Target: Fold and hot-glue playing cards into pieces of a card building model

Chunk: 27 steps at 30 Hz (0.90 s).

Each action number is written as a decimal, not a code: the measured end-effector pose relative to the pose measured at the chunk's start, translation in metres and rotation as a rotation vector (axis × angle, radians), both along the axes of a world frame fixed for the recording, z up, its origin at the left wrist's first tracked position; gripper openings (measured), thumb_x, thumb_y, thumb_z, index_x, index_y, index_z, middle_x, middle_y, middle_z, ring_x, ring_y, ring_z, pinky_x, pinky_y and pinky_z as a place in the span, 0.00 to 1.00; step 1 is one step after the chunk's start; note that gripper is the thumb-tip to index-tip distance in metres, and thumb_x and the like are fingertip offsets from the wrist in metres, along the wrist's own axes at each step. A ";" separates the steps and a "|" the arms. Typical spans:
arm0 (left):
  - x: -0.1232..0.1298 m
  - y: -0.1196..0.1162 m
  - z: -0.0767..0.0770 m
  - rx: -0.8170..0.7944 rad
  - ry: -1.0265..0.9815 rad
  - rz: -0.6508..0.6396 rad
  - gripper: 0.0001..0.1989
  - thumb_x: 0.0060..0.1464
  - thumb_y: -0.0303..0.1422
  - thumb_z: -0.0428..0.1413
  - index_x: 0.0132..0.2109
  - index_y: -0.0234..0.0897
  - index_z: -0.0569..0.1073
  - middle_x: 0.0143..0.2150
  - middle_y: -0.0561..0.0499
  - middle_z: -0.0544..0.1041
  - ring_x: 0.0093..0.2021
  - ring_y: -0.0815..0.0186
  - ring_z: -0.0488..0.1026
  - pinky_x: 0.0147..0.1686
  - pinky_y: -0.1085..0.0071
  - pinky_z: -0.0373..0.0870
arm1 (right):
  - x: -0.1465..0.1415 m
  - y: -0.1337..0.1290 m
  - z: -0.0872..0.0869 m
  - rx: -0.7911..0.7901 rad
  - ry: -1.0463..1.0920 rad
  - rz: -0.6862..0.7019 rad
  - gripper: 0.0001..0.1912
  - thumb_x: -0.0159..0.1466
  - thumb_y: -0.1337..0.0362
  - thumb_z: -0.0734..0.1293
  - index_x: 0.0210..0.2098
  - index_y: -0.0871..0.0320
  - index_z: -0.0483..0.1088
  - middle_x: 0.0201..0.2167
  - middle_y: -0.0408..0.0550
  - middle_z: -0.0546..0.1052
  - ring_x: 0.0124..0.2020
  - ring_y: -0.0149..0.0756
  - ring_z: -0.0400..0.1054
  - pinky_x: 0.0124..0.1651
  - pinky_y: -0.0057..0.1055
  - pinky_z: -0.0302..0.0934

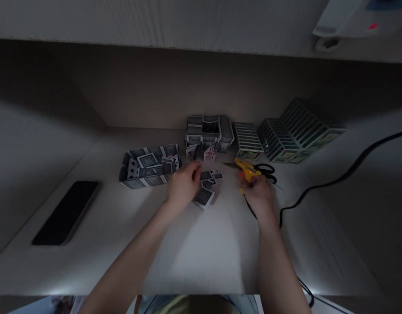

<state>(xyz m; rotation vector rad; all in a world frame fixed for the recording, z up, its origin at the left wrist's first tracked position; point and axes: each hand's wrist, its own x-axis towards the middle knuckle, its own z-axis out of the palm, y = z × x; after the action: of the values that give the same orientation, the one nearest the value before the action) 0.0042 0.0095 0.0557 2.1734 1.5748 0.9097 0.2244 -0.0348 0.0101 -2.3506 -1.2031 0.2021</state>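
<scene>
My right hand (259, 192) is closed round the handle of a yellow glue gun (247, 169), whose nozzle points up and to the left. Fingers curled together, my left hand (185, 181) is beside a few loose cards (204, 197) on the table; what it pinches, if anything, is too small to make out. Left of it stands an open box made of playing cards (148, 168) with cards inside. Behind the hands is a card-built structure (209, 131) with an opening in its top, and a small folded card piece (209, 154) stands in front of it.
Black-handled scissors (268, 171) lie beside the glue gun. Striped card blocks (248, 138) and a stepped stack (294, 133) stand at the back right. A phone (66, 212) lies at the left. A black cable (346, 173) crosses the right side. A shelf (175, 24) hangs overhead.
</scene>
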 end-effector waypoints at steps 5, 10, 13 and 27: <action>0.007 0.044 0.015 0.063 0.272 0.030 0.12 0.54 0.31 0.49 0.41 0.35 0.74 0.39 0.40 0.75 0.39 0.57 0.73 0.35 0.68 0.65 | 0.000 0.000 0.002 -0.047 0.056 0.005 0.20 0.54 0.50 0.61 0.36 0.61 0.66 0.29 0.54 0.73 0.31 0.43 0.68 0.29 0.33 0.54; 0.020 0.077 0.013 -0.131 0.519 0.131 0.12 0.51 0.26 0.49 0.37 0.30 0.76 0.33 0.34 0.76 0.39 0.52 0.74 0.34 0.64 0.68 | -0.002 0.000 0.006 -0.063 0.065 0.001 0.18 0.54 0.51 0.62 0.36 0.60 0.66 0.27 0.52 0.73 0.28 0.43 0.67 0.27 0.32 0.52; 0.023 0.081 0.015 -0.122 0.516 0.128 0.13 0.50 0.25 0.48 0.38 0.30 0.76 0.34 0.34 0.76 0.39 0.51 0.74 0.35 0.64 0.68 | -0.003 -0.001 0.007 -0.020 0.067 0.016 0.17 0.54 0.52 0.62 0.34 0.58 0.66 0.26 0.51 0.73 0.27 0.42 0.67 0.25 0.32 0.51; -0.004 0.010 0.044 -0.504 -0.706 -0.102 0.13 0.47 0.36 0.55 0.38 0.34 0.74 0.26 0.50 0.77 0.20 0.68 0.72 0.21 0.73 0.68 | -0.007 0.000 0.017 -0.162 0.020 0.025 0.20 0.56 0.53 0.60 0.34 0.62 0.74 0.28 0.58 0.76 0.30 0.48 0.71 0.27 0.35 0.54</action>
<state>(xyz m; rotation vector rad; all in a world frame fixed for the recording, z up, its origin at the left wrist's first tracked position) 0.0005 0.0195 0.0998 1.3576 1.1594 0.9680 0.2173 -0.0348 0.0267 -2.4657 -1.2492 0.3420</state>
